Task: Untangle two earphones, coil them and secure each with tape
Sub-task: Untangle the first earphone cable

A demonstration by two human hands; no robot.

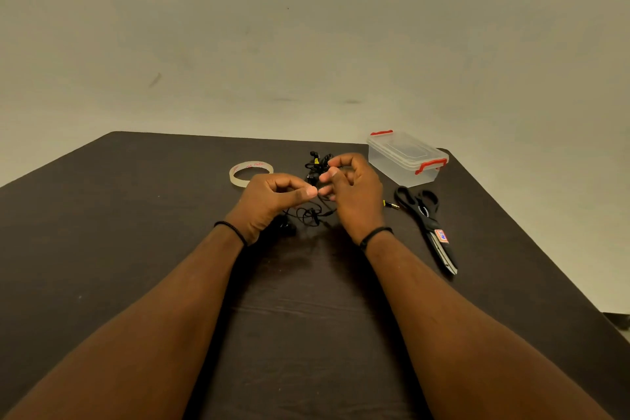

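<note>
Dark brown table fills the lower view, pale wall behind. Clear plastic box with red clips and lid on sits at the far right; black-handled scissors lie just in front of it, blades toward the viewer. Left hand and right hand meet above the table centre, each wrist with a dark band. Both have fingers curled, thumb and forefinger tips pinching thin black cord of the earphones. The earphones show as one black tangle: a knotted clump with earbuds just beyond the hands, loose loops sagging below the hands onto the table, and one jack plug with a yellow collar lying right of the right hand, near the scissors handles. Clear tape roll lies flat just beyond the left hand.
</note>
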